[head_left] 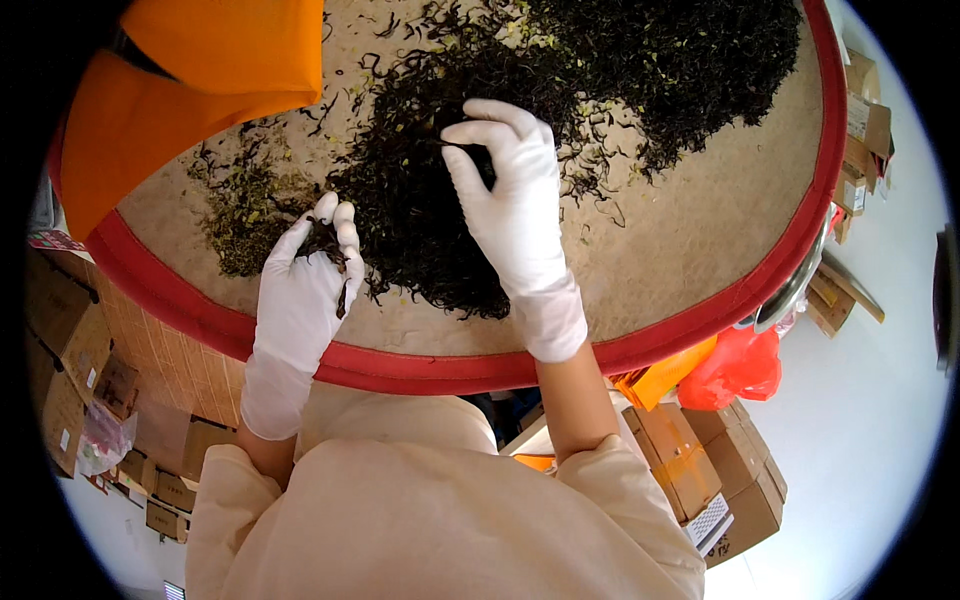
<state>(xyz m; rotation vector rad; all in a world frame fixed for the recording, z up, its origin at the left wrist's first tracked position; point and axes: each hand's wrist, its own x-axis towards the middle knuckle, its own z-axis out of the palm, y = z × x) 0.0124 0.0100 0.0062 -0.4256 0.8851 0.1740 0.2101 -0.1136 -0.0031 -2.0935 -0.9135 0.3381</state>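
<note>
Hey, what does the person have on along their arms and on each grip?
The left grip and right grip wear white gloves with wrinkled cuffs reaching past the wrist. Short, loose cream sleeves leave the forearms bare between. No gloves' markings are visible.

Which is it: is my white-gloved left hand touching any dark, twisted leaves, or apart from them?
Touching. The head view shows dark, twisted leaves held between the thumb and curled fingers of your white-gloved left hand.
</note>
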